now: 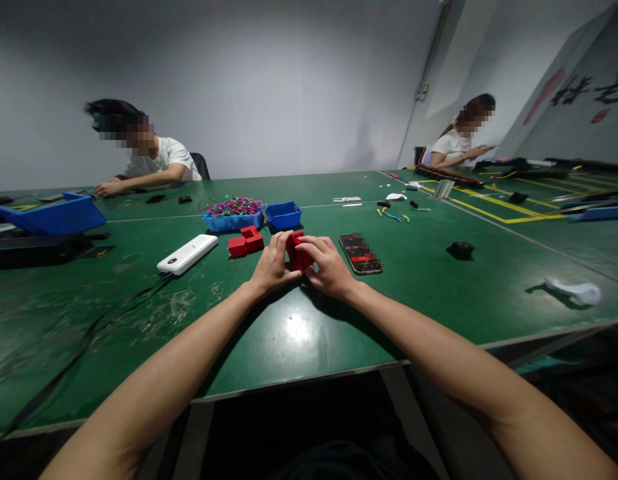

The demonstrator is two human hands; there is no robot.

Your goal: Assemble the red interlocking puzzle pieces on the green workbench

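Between my two hands is a red block-like piece [298,255] with a gap in its upper side, standing on the table or just above it; I cannot tell which. My left hand [275,262] grips its left side, thumb low and fingers on top. From the right, my right hand [329,265] closes on it with bent fingers that cover part of its face. Just left of my hands lie red blocks [245,243] of similar colour. Behind them stand a blue bin [232,222] heaped with thin coloured wires and a smaller blue bin [284,215].
A phone [360,253] showing a timer lies to the right, a white power bank [189,255] with a black strap to the left. Pliers [393,215], a black object [460,250] and a white object [573,291] are farther right. Two people sit across the green table [269,353].
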